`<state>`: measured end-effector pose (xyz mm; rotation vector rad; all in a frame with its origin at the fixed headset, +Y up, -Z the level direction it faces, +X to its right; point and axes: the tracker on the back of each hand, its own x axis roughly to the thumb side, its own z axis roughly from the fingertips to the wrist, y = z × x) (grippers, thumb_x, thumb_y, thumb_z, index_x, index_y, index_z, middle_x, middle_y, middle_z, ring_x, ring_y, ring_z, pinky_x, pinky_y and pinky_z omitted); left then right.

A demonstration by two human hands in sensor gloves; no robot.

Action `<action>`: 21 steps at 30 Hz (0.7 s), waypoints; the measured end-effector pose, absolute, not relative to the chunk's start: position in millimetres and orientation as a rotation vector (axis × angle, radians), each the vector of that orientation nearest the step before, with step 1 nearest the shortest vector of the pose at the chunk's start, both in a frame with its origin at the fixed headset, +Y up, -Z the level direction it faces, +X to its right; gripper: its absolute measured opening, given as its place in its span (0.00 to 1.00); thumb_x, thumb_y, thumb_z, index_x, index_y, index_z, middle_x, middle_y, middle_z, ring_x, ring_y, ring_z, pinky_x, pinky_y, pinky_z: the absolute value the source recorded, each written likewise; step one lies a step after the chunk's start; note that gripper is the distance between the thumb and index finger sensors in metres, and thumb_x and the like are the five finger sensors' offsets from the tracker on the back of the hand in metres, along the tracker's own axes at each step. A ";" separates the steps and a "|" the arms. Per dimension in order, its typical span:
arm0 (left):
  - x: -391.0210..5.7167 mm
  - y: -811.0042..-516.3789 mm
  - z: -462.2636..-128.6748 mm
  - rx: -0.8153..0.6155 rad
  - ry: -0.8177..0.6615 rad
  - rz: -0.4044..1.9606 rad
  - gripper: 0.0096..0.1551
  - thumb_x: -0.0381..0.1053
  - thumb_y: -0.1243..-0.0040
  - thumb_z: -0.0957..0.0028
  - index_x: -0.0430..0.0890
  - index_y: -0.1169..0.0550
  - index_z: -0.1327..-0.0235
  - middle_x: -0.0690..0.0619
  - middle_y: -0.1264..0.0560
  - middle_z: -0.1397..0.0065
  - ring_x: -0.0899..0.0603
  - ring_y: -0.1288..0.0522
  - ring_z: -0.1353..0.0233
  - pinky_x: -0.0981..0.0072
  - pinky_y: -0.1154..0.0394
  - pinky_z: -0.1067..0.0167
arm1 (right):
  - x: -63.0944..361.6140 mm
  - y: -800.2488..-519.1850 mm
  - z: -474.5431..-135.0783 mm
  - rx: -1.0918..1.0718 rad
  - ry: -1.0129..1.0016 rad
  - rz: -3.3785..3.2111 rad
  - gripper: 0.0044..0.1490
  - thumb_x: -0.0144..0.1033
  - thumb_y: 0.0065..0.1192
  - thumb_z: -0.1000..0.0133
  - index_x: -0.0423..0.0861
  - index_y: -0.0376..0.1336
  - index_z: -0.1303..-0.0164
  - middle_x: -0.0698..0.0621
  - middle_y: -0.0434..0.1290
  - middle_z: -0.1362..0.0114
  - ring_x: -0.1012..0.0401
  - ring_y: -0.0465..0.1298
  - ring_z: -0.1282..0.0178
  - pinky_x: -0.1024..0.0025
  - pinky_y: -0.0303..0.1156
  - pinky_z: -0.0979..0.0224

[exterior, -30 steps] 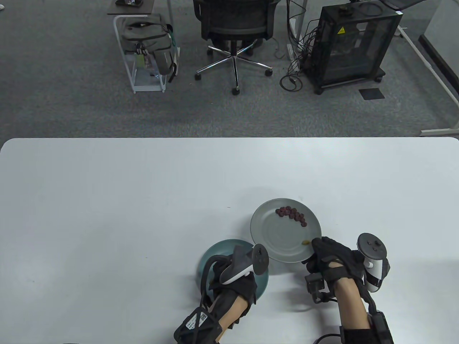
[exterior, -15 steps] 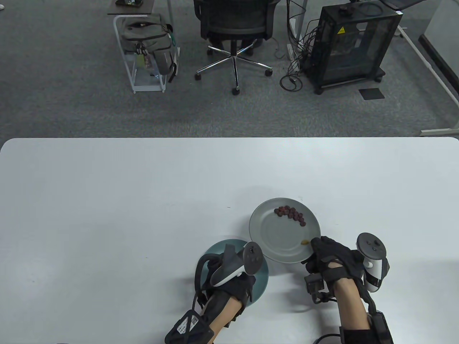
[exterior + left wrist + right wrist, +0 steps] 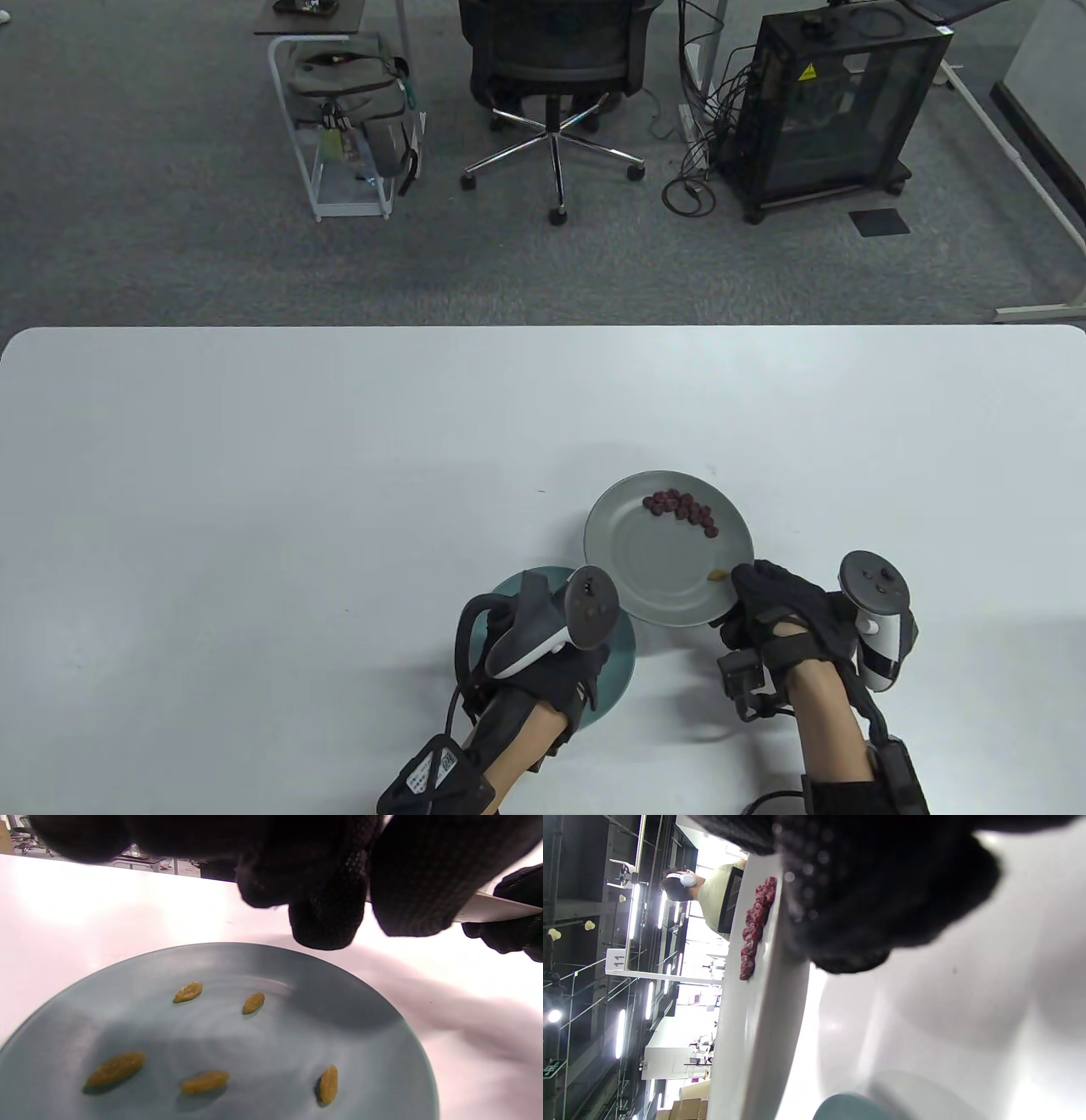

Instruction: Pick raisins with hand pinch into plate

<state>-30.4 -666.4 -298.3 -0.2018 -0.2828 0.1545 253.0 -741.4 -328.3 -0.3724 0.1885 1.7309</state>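
Gripping grey plate (image 3: 628, 577) rim, right hand (image 3: 776, 615) holds it tilted; left hand (image 3: 556, 671) fingers (image 3: 328, 921) bunched, hold unclear, over teal plate (image 3: 382, 1052) with raisins (image 3: 253, 1002).

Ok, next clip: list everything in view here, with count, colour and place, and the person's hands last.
table: one, white, fills the lower half of the table view.
grey plate: one, right of centre, tilted with its near edge lifted.
red pieces: a cluster, dark red, on the grey plate's far side.
yellow raisin: one, on the grey plate by the right fingers.
teal plate: one, flat on the table, under the left hand.
raisins: five, yellow-brown, scattered on the teal plate.
office chair: one, black, beyond the table.
left hand: black glove, above the teal plate, fingertips together.
right hand: black glove, grips the grey plate's near edge.
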 end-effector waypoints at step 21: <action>-6.3 -631.7 -301.0 -0.142 -0.317 0.153 0.26 0.58 0.24 0.53 0.37 0.10 0.57 0.47 0.16 0.63 0.46 0.21 0.70 0.43 0.24 0.61 | 222.0 -741.0 -327.7 -0.257 0.272 1.806 0.33 0.39 0.60 0.45 0.29 0.65 0.39 0.43 0.87 0.59 0.58 0.86 0.82 0.72 0.82 0.78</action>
